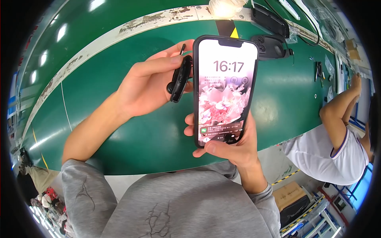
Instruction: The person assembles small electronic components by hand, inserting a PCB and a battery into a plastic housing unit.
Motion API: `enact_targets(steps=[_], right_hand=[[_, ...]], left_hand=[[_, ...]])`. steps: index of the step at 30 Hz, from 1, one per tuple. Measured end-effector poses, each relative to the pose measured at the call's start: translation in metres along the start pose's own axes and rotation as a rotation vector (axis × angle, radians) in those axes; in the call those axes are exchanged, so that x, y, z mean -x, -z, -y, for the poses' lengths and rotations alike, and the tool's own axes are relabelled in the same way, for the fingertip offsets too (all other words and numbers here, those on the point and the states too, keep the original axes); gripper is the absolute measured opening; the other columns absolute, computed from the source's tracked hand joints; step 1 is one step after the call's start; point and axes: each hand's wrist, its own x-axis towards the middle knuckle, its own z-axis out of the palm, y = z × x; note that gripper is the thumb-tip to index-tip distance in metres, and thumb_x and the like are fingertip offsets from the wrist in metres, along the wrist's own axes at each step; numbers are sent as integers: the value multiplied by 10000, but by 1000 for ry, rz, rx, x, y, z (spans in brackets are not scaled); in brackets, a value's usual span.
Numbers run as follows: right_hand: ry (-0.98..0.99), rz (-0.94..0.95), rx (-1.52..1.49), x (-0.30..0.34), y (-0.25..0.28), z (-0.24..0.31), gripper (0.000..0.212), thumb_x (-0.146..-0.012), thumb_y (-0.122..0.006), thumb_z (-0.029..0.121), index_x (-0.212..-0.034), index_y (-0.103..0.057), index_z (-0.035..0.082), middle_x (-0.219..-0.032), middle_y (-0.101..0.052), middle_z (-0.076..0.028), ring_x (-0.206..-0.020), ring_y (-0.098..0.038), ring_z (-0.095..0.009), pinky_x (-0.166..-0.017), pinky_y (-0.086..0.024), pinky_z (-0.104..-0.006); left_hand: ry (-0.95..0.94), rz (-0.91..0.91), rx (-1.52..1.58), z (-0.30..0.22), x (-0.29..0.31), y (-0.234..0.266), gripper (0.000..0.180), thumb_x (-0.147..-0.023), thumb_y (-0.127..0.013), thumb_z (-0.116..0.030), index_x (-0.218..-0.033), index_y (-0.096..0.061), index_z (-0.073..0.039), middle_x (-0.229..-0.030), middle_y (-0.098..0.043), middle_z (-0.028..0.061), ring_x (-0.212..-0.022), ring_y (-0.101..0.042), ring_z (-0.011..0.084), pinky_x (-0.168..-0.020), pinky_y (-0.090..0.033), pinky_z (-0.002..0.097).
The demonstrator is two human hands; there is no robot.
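Note:
My right hand (238, 148) grips a smartphone (224, 95) in a black case, its thumb across the bottom edge. The lit screen faces up, with a clock and a pink flower picture on it. Just left of the phone, my left hand (147, 83) pinches a small, curved black plastic part (181, 81) on edge. A thin dark rod (182, 49) sticks up at the upper end of that part; its kind I cannot make out. The phone hides some of the left fingertips. Both hands are raised over the green tabletop (285, 95).
Behind the phone, on the right, lie a black shell-shaped case (270, 20) and a black moulded piece (270, 47). A white bundle (226, 8) rests at the raised ledge. Small dark parts (318, 72) are scattered farther right. A co-worker in a white shirt (327, 154) sits at the right edge.

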Motion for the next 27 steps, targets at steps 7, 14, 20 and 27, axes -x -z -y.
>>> enact_targets(steps=[7,14,20,27], right_hand=[[-12,33,-18,-1,-1,-1,720,-766,-638,-144,-1408,-319,-78,-1184,-602,-317,-1044,-668,-368,-708,-646,-431],[-11,33,-42,0,-2,-2,710,-783,-628,-134,-1416,-309,-77,-1202,-589,-330,-1066,-656,-386,-713,-645,-446],[-24,55,-68,0,1,-4,736,-800,-605,-125,-1443,-253,-60,-1247,-545,-362,-1111,-623,-432,-731,-637,-482],[-19,100,-99,1,3,-2,816,-780,-567,-129,-1482,-170,-2,-1297,-480,-400,-1151,-583,-479,-756,-626,-514]], left_hand=[[-8,-100,-11,0,4,0,540,-966,-528,-164,-1454,-334,-34,-1325,-559,96,-1174,-568,170,-983,-455,356],[6,-82,-3,-1,3,-2,535,-969,-528,-158,-1454,-334,-40,-1322,-562,93,-1148,-583,164,-963,-467,343],[-6,-19,40,0,3,0,530,-966,-535,-160,-1445,-344,-38,-1310,-569,90,-1141,-586,164,-956,-470,340],[-3,-32,33,1,3,1,520,-966,-535,-160,-1436,-351,-34,-1281,-575,95,-1141,-579,171,-957,-467,340]])
